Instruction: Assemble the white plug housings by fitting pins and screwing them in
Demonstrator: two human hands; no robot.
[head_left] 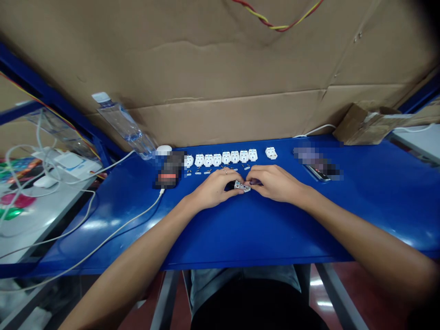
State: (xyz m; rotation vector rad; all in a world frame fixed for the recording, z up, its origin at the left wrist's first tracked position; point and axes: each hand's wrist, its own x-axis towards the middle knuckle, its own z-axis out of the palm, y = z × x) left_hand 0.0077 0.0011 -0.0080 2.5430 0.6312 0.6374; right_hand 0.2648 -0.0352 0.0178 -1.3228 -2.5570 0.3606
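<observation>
The left hand (216, 188) is closed, its fingers pinching a white plug body (242, 185) at the middle of the blue table (275, 229). The right hand (275, 183) is also closed, gripping a small tool with a purple handle (255, 182), whose tip is hidden. The two hands meet over the plug body, with their fingertips almost touching.

Just beyond the hands, eight more white plug bodies (217, 160) stand in a row, and a ninth (271, 153) sits apart to the right. Along the near side of the row lie small metal parts (207, 172), too small to count exactly.

Left of the row are one blurred dark object (170, 169) with a white cable (120, 233) running from it and one small white round object (164, 150). One clear plastic bottle (125, 126) lies at the far left edge of the table. To the right are one phone (318, 173) and a blurred item (309, 156) beside it. One torn cardboard box (364, 126) sits at the far right corner. A large cardboard sheet (206, 59) stands along the far edge, and a white side table (41, 229) with tangled cables lies to the left.
</observation>
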